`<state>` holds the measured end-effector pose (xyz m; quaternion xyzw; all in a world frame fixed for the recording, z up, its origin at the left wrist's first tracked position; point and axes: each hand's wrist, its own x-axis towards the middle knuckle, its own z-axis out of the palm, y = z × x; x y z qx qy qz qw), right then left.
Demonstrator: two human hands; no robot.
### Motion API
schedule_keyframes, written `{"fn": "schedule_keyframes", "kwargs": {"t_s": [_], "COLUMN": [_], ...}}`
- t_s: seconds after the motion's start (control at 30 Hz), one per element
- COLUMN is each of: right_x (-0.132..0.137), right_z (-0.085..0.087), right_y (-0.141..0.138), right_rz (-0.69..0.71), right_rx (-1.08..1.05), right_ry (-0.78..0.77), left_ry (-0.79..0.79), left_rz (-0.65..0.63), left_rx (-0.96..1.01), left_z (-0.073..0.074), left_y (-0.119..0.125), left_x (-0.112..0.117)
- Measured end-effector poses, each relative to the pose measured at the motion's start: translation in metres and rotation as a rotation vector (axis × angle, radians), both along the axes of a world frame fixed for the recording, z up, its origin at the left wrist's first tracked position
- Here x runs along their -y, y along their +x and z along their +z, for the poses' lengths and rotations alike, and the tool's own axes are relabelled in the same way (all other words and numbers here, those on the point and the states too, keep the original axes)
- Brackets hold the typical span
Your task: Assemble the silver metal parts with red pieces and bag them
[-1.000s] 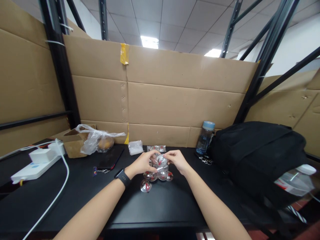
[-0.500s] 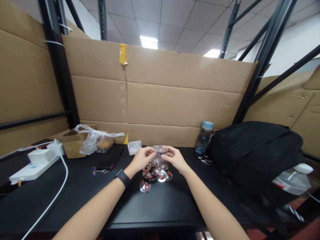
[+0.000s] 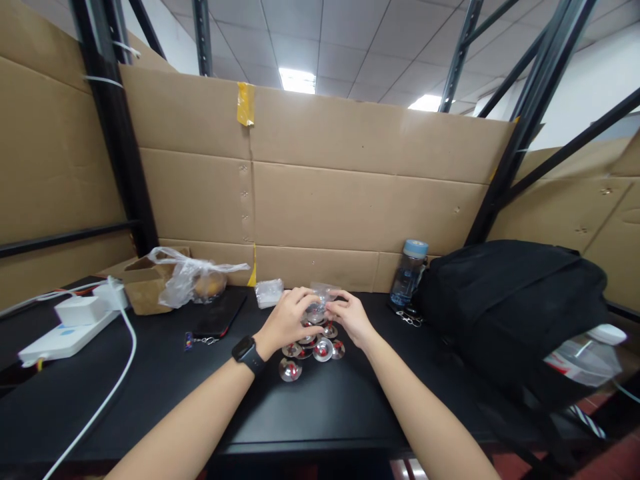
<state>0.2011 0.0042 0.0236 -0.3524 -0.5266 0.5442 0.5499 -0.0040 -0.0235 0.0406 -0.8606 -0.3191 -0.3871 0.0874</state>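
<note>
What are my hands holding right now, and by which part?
The right hand appears to pinch a clear plastic packet by its right edge; the left hand curls at its left side, contact unclear.

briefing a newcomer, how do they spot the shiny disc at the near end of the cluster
On the black tabletop, about midway across, sits a cluster of shiny round discs. Look right of the black watch and slightly lower for one disc with red showing on it. Its neighbours all lie farther from the table's front edge.

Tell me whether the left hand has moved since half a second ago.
Yes: the left hand has shifted slightly to the right, judged against the white packet.
</note>
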Motion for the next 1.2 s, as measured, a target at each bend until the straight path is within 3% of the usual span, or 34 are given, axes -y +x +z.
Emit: {"fn": "schedule_keyframes", "kwargs": {"t_s": [0.2,0.3,0.37,0.43,0.53,0.73,0.83,0.93,1.07,1.2], "right_x": [0.001,-0.003,-0.006,-0.009,-0.011,-0.026,-0.042,-0.059,-0.076,-0.086], "right_z": [0.0,-0.001,-0.001,-0.002,-0.004,-0.008,-0.008,-0.011,-0.016,-0.015], "right_y": [-0.002,0.001,0.003,0.005,0.007,0.018,0.027,0.031,0.021,0.001], "right_rz": [0.065,0.058,0.049,0.032,-0.012,-0.141,-0.235,-0.228,-0.112,-0.115], "right_rx": [0.095,0.131,0.125,0.131,0.189,0.328,0.537,0.901,1.29,1.506], "right_ry": [0.07,0.076,0.073,0.078,0.101,0.177,0.356,0.533,0.529,0.486], "left_ry": [0.06,0.055,0.037,-0.006,-0.121,-0.407,-0.465,-0.449,-0.387,-0.278], "left_rz": [0.138,0.263,0.413,0.502,0.534,0.542,0.537,0.536,0.528,0.545], "left_rx": [-0.14,-0.057,0.05,0.075,-0.018,-0.172,-0.176,-0.153,-0.133,-0.082], "left_z": [-0.009,-0.007,-0.006,-0.007,-0.014,-0.036,-0.038,-0.034,-0.027,-0.02], "left_y": [0.006,-0.013,-0.033,-0.054,-0.075,-0.078,-0.075,-0.072,-0.07,-0.066], "left_x": [-0.01,-0.021,-0.03,-0.039,-0.05,-0.063,-0.063,-0.06,-0.053,-0.048]}}
